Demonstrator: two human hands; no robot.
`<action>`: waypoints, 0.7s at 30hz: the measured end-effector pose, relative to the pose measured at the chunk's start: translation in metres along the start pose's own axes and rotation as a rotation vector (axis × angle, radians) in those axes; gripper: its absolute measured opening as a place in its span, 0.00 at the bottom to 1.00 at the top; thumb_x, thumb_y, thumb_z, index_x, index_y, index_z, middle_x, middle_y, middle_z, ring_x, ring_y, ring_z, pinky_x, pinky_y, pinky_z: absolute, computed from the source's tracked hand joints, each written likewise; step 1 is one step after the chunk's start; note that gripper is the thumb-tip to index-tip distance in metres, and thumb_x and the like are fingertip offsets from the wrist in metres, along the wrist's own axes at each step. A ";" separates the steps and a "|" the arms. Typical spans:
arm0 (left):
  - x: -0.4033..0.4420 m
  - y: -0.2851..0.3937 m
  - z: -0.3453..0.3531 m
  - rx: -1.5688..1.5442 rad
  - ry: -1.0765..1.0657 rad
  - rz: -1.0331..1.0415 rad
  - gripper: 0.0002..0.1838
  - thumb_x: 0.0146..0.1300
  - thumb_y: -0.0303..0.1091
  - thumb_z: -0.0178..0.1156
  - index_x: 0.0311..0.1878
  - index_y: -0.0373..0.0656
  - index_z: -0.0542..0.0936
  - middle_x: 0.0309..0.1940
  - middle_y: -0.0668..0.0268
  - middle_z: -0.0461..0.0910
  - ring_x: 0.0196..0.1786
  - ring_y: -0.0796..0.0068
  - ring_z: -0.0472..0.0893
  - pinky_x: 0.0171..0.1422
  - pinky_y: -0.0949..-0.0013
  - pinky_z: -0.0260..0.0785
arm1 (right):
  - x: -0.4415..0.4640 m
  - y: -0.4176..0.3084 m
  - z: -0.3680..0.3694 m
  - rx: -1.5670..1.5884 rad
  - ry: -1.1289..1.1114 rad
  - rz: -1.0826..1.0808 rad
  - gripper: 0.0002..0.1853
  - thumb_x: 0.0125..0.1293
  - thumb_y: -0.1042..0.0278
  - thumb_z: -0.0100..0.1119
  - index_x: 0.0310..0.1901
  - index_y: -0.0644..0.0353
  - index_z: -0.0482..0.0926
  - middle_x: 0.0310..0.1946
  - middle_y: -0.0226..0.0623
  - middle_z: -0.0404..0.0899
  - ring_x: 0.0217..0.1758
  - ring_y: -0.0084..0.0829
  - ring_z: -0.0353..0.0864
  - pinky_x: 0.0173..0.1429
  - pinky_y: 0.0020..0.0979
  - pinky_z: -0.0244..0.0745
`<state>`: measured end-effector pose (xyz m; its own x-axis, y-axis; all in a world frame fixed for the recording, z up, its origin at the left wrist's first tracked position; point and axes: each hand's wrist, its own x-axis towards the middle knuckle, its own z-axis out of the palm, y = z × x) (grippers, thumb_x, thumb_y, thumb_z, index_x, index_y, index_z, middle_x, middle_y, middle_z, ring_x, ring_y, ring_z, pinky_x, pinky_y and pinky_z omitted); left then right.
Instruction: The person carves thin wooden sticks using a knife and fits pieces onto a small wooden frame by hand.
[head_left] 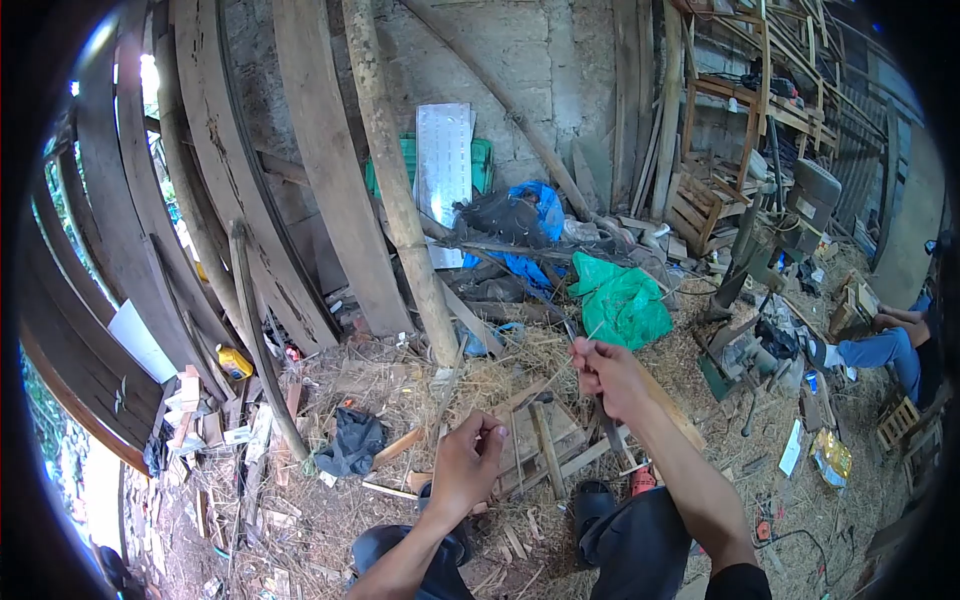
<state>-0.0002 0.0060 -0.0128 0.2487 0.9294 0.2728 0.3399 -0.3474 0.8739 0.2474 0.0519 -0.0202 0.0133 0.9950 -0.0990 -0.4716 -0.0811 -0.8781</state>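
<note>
My right hand (610,378) is raised at the centre, its thumb and fingers pinched on a thin pale stick (594,332) whose tip shows above the fingertips. My left hand (468,458) is lower and to the left, with its fingers curled in. Whether anything is inside it I cannot make out. Below and between the hands, a small wooden frame (545,450) of slats lies on the ground. A long blade-like piece (608,428) shows just under my right hand, partly hidden. My dark shoes (593,500) are on either side of the frame.
Straw and wood scraps cover the ground. A green plastic bag (620,302) lies ahead, and a black bag (352,440) to the left. Planks and a slanting pole (400,190) lean at the wall. A machine (800,210) stands at right, near a seated person's leg (885,357).
</note>
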 end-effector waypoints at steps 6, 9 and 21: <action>0.003 -0.006 0.001 -0.076 -0.027 -0.009 0.05 0.64 0.28 0.57 0.36 0.36 0.76 0.22 0.63 0.76 0.24 0.79 0.71 0.30 0.72 0.63 | -0.027 0.012 0.036 -0.210 -0.188 0.107 0.10 0.70 0.65 0.54 0.39 0.65 0.76 0.23 0.26 0.70 0.19 0.14 0.60 0.21 0.18 0.52; 0.002 -0.005 -0.003 -0.061 -0.027 -0.004 0.06 0.64 0.29 0.56 0.36 0.35 0.76 0.23 0.66 0.76 0.24 0.80 0.70 0.30 0.73 0.63 | -0.001 -0.003 -0.003 -0.042 0.010 -0.006 0.11 0.69 0.64 0.56 0.42 0.65 0.76 0.26 0.25 0.73 0.19 0.15 0.62 0.21 0.18 0.54; 0.015 0.008 -0.009 -0.802 -0.297 -0.626 0.06 0.69 0.29 0.54 0.39 0.36 0.75 0.21 0.76 0.63 0.18 0.89 0.54 0.20 0.80 0.44 | -0.022 0.000 0.033 -0.209 -0.180 0.077 0.11 0.68 0.65 0.58 0.37 0.67 0.78 0.27 0.33 0.79 0.19 0.14 0.63 0.21 0.19 0.56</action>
<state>-0.0023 0.0179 0.0019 0.4853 0.8087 -0.3326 -0.1868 0.4674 0.8641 0.2184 0.0321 -0.0028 -0.1816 0.9782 -0.1011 -0.2725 -0.1488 -0.9506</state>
